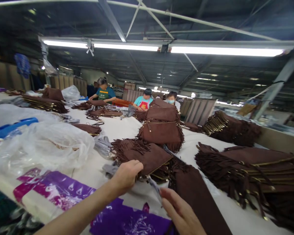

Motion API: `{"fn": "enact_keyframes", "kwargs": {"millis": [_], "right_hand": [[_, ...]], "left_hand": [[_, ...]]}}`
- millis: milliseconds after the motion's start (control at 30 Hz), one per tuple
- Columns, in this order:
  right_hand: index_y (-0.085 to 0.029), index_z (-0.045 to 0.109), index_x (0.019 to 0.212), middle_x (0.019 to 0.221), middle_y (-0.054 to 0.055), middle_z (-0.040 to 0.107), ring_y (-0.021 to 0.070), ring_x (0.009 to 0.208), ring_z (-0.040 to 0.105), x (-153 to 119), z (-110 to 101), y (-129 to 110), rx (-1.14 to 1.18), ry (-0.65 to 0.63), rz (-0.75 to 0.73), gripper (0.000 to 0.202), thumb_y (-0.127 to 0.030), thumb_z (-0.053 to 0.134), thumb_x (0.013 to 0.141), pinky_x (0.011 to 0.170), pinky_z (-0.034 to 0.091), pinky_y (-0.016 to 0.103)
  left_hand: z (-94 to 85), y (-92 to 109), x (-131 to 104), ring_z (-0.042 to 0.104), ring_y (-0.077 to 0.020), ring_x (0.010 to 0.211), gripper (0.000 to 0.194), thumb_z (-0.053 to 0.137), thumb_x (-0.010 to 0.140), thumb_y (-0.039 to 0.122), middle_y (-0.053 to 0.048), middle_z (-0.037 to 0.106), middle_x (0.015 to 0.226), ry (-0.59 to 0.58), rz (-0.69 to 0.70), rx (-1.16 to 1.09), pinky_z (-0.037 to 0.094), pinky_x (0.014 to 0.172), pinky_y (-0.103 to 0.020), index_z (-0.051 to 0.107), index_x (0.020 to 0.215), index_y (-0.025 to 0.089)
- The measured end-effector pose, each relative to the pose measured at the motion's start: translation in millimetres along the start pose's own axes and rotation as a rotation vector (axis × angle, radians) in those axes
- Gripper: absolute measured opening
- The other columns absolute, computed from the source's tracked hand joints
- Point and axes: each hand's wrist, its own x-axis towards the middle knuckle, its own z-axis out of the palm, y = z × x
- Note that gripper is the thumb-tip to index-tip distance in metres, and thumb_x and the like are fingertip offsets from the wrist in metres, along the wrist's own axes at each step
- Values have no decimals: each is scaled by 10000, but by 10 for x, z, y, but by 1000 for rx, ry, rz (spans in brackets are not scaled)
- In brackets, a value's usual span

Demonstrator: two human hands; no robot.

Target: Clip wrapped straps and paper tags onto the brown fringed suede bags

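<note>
My left hand (128,174) is closed in a fist at the near edge of a dark brown fringed pouch (147,156). What lies inside that fist is hidden. Between the thumb and fingers of my right hand (180,209) is the lower end of a thin grey strip (155,187), which slants up toward the pouch's front corner. The pouch lies on top of others with gold zip edges. To its right, a long brown flat piece (198,199) stretches toward me, beside my right hand.
A purple plastic sheet (129,218) covers the near table edge. Clear plastic bags (51,147) lie left. Stacked brown pouches stand ahead (161,132) and right (254,166). Several co-workers, one in a green apron (104,94), are across the white table (117,125).
</note>
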Motion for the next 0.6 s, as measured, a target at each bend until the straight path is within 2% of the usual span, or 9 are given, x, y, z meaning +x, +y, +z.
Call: {"fn": "enact_keyframes", "kwargs": {"millis": [33, 100, 167, 233, 300, 433, 500, 600], "right_hand": [[-232, 592, 1214, 1106, 92, 692, 276, 1027, 658, 72, 142, -8, 38, -47, -15, 363, -423, 473, 929, 763, 593, 321], [-180, 520, 1268, 1190, 135, 634, 290, 1068, 622, 187, 376, 0, -48, 41, -18, 410, -345, 526, 892, 821, 563, 358], [-171, 549, 1196, 1131, 139, 621, 302, 1019, 613, 278, 524, 31, -223, 123, -46, 350, -265, 576, 860, 837, 533, 398], [-190, 605, 1073, 1044, 116, 612, 296, 948, 603, 365, 592, 65, -390, 133, -91, 233, -185, 605, 840, 815, 507, 403], [-213, 636, 976, 990, 86, 607, 282, 900, 591, 455, 612, 81, -509, 101, -136, 184, -126, 640, 814, 785, 480, 381], [-207, 611, 854, 901, 47, 632, 262, 870, 595, 548, 580, 20, -604, 72, -200, 145, -79, 658, 802, 760, 424, 335], [-204, 564, 819, 810, 22, 638, 224, 769, 616, 478, 529, -39, -585, 62, -233, 121, -94, 605, 851, 672, 395, 280], [-221, 511, 814, 715, -19, 632, 168, 604, 621, 203, 434, -107, -539, -22, -346, 126, -151, 504, 919, 525, 312, 254]], "left_hand": [[49, 65, -56, 571, -185, 883, 217, 397, 841, 50, -42, 627, 920, 2, -17, -18, 458, 792, -279, 549, 880, 200], [149, 139, -150, 552, -199, 966, 249, 429, 796, 46, -61, 619, 1017, 34, -25, -49, 448, 847, -301, 543, 956, 198], [249, 174, -197, 508, -233, 1087, 341, 494, 750, 65, -88, 579, 1157, 71, -4, -31, 418, 932, -354, 522, 1065, 190], [342, 197, -180, 479, -279, 1135, 376, 534, 747, 87, -113, 542, 1224, 56, 31, 54, 400, 960, -427, 509, 1110, 180], [417, 207, -111, 506, -298, 1079, 267, 500, 814, 96, -127, 555, 1176, -5, 35, 150, 431, 899, -460, 527, 1070, 166], [464, 170, -1, 538, -273, 995, 153, 413, 909, 92, -116, 581, 1046, -108, 20, 181, 481, 799, -402, 543, 964, 151], [432, 154, -62, 538, -253, 974, 115, 441, 911, 101, -95, 583, 1016, -113, 47, 162, 486, 787, -365, 539, 937, 156], [381, 216, -326, 541, -224, 919, 73, 490, 909, 121, -58, 589, 996, -117, 164, 121, 481, 761, -332, 531, 936, 174]]}}
